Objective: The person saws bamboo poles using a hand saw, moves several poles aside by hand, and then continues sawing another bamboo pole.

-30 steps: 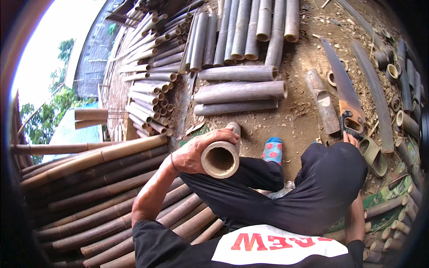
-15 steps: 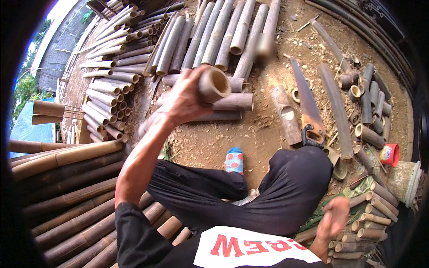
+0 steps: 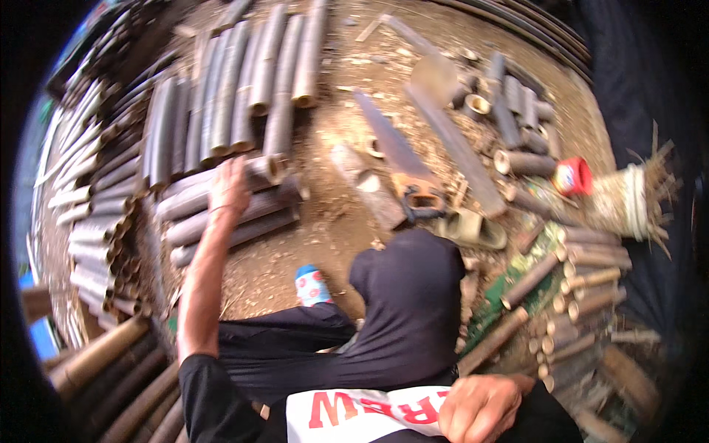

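Note:
My left hand [image 3: 230,190] reaches out over a small pile of dark bamboo tubes at the left of centre. Its fingers lie over an upper bamboo tube [image 3: 190,201] and look bent round it, though blur softens them. Another bamboo tube [image 3: 255,229] is at the pile's near side. Close to my body, my right hand [image 3: 478,412] is curled in front of my shirt [image 3: 332,410]. Its fingers are folded in, and whatever may be inside them is hidden.
Long bamboo tubes [image 3: 221,103] lie in a row beyond the pile. A handsaw [image 3: 395,148] rests on the ground beside a notched bamboo piece [image 3: 369,188]. Rightward are a sandal [image 3: 473,230], a red container [image 3: 574,177], a pale bucket [image 3: 617,199] and stacked short bamboo [image 3: 594,280].
My left hand has lowered the bamboo tube it held up onto the small pile. My right hand has come in from the right to my shirt. The view has swung to the right.

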A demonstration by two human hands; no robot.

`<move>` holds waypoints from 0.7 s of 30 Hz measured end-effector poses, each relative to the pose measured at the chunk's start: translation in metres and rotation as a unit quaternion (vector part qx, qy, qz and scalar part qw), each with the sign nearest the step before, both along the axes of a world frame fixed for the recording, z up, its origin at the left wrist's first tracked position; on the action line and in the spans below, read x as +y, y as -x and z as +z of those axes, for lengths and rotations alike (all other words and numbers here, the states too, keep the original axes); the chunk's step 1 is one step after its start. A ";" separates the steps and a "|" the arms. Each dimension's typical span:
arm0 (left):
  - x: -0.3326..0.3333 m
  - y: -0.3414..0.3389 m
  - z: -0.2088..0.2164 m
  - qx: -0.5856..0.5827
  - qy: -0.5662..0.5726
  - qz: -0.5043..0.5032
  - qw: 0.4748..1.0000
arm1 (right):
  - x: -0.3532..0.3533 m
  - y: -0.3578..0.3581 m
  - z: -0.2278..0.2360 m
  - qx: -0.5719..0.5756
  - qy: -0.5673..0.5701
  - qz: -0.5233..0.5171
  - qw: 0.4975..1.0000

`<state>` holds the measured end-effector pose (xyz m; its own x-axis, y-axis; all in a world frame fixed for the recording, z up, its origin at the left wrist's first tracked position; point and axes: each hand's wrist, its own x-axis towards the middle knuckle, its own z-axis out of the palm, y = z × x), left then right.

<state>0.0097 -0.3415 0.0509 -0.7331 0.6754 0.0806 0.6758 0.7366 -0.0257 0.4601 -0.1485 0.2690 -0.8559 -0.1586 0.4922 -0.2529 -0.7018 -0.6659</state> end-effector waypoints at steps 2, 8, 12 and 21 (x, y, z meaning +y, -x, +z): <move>0.006 -0.005 0.005 -0.110 0.001 0.062 0.992 | -0.003 -0.001 0.013 0.019 0.041 -0.144 0.988; -0.061 -0.010 0.020 -0.136 -0.005 0.084 0.987 | -0.038 -0.016 0.009 0.025 0.172 -0.262 0.949; -0.114 0.006 0.025 -0.129 0.026 0.178 0.975 | -0.061 -0.017 0.004 -0.007 0.239 -0.282 0.929; -0.160 0.031 0.025 -0.164 0.020 0.126 0.978 | 0.052 0.017 -0.065 0.017 -0.107 -0.322 0.941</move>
